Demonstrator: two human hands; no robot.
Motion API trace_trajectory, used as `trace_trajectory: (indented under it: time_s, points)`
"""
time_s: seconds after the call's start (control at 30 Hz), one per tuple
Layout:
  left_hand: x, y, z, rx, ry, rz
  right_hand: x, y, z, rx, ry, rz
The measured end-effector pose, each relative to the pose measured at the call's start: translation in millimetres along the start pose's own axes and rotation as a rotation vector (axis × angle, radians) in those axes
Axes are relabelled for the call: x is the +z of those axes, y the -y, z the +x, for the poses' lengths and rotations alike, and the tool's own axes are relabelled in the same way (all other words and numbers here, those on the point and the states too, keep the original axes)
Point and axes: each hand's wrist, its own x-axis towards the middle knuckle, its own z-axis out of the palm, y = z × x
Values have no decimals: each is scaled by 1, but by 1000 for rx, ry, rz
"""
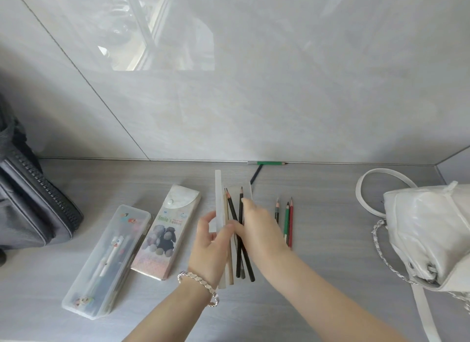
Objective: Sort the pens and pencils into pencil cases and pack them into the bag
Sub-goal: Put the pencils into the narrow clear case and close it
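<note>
Two hands work at the open clear case (247, 192) mid-bench (330, 214). The left hand (208, 247) has its fingers curled on the raised lid edge. The right hand (259, 229) lies over the black pencils (238, 262) in the case, grip unclear. Three loose pencils (288, 222) lie just right of it, the white bag (427, 234) far right.

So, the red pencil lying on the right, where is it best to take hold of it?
Pinch the red pencil at mid-shaft, coming from above and from its right side. It lies flat on the table, tip toward the wall, and the green pencil lies close along its left.
</note>
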Motion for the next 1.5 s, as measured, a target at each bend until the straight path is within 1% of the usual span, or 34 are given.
trace_trajectory:
  time_s: [0.1, 0.13, 0.17, 0.2, 0.23, 0.27, 0.3, 0.37, 0.4, 0.47, 0.57, 0.67, 0.77, 0.83, 0.87, 0.9, 0.97, 1.03, 1.07, 1.13, 1.2, 1.23, 1.3, 1.33, 1.4, 1.5]
  points:
    - [0, 0, 1, -8, 0, -6, 1, -4, -4, -117, -18, -24]
    - [-1, 0, 2, -12, -7, -15, 1, -7, -6, -174, -52, 11]
    - [-3, 1, 4, -19, -16, -26, -1, -11, -7, -212, -123, 66]
    - [-5, 0, 6, -22, -26, -27, -3, -17, -5, -197, -199, 112]
    - [-7, 0, 8, -22, -37, -13, -5, -28, -1, -129, -274, 145]
    - [-10, -1, 10, -21, -48, 5, -6, -42, 5, -14, -325, 170]
    - [-12, -1, 11, -17, -60, 11, -6, -57, 11, 126, -329, 175]
    - [-15, -2, 13, -19, -68, 9, -3, -85, 21, 388, -209, 103]
    - [-16, -2, 14, -26, -70, 4, 1, -93, 24, 464, -134, 43]
    - [-17, -2, 13, -36, -76, 13, 10, -100, 27, 519, -44, -33]
    - [-16, -2, 9, -28, -86, 56, 16, -99, 33, 544, -34, -45]
    - [-15, -2, 6, -24, -93, 80, 19, -95, 40, 557, -13, -138]
    - [-13, -2, 5, -32, -84, 82, 26, -94, 40, 518, -30, -240]
    - [-13, -2, 4, -36, -85, 72, 26, -96, 38, 498, -5, -245]
    - [-13, -3, 4, -39, -84, 69, 21, -94, 37, 496, 26, -210]
    - [-13, -3, 4, -40, -83, 75, 17, -94, 36, 488, 46, -146]
    - [-13, -1, 5, -40, -82, 90, 0, -83, 32, 446, 52, 72]
    - [-12, 1, 6, -37, -82, 93, -18, -60, 22, 328, -4, 268]
    - [-11, 2, 6, -36, -81, 96, -25, -46, 14, 271, -6, 340]
    - [-10, 3, 4, -32, -68, 112, -31, -20, -1, 159, 70, 388]
    - [-8, 2, 2, -30, -46, 129, -26, -3, -11, 93, 116, 324]
    - [-7, 2, 1, -25, -38, 131, -22, 1, -13, 78, 120, 237]
    - [-6, 1, -1, -9, -24, 127, -13, 3, -13, 65, 75, 21]
    - [-6, 0, -2, 1, -23, 129, -9, 3, -14, 59, 33, -38]
    - [-7, 0, -2, 2, -43, 118, -4, 0, -17, 36, -26, -41]
    - [-9, -2, -1, -36, -73, 38, 1, -8, -23, -29, -63, -24]
